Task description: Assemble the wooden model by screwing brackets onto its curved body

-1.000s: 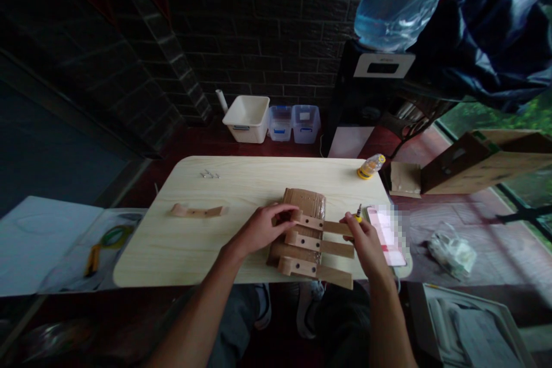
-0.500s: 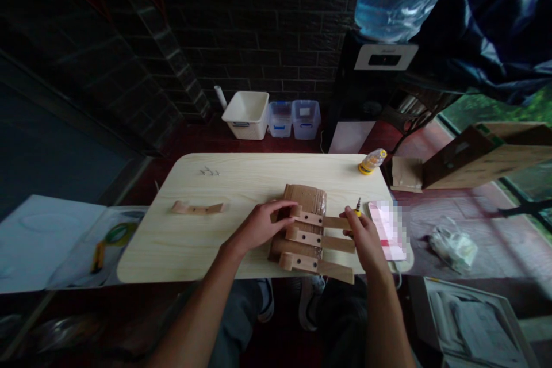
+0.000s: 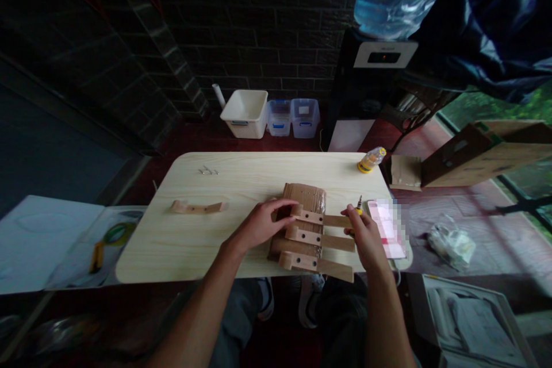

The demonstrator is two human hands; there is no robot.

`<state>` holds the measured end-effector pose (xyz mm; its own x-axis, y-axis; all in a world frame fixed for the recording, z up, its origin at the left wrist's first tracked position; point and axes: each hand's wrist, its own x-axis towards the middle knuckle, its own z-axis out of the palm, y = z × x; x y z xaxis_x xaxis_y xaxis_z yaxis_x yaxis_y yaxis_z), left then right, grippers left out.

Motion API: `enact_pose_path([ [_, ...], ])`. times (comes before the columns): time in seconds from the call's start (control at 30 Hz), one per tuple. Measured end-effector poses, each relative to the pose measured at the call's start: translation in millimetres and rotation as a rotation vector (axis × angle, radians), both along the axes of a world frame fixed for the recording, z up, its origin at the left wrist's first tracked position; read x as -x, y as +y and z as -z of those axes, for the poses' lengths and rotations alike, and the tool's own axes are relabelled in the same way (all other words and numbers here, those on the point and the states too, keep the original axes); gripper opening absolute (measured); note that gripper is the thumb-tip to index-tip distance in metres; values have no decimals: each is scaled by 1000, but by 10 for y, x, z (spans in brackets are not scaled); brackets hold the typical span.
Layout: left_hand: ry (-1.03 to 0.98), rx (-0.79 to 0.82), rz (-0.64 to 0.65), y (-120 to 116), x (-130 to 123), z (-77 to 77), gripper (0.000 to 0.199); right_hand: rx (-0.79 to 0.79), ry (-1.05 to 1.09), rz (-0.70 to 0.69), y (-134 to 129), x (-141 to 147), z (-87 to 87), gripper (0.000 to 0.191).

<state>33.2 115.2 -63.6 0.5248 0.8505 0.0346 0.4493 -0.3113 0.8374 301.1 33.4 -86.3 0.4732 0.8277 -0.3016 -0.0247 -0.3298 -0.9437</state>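
Observation:
Three wooden hooks lie side by side across a piece of cardboard (image 3: 302, 190), each with two dark screw heads. The fingers of my left hand (image 3: 264, 223) pinch the curled left end of the farthest wooden hook (image 3: 311, 217). My right hand (image 3: 363, 232) is closed round a yellow screwdriver (image 3: 359, 205), its tip pointing away from me, beside the right end of that hook. Nearer me are the middle hook (image 3: 308, 237) and the nearest hook (image 3: 306, 262). A similar wooden piece (image 3: 197, 208) lies apart on the left of the table (image 3: 241, 172).
Several small screws (image 3: 209, 171) lie at the back left. A yellow-capped bit container (image 3: 371, 160) stands at the back right corner. A pink phone-like item (image 3: 386, 229) is at the right edge. Bins (image 3: 245, 115) stand on the floor beyond the table.

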Motion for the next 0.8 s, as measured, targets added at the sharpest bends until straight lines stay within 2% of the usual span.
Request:
enact_pose_path([
  [0.8, -24, 4, -12, -9, -11, 39, 34, -21, -17, -26, 4, -14, 15, 55],
])
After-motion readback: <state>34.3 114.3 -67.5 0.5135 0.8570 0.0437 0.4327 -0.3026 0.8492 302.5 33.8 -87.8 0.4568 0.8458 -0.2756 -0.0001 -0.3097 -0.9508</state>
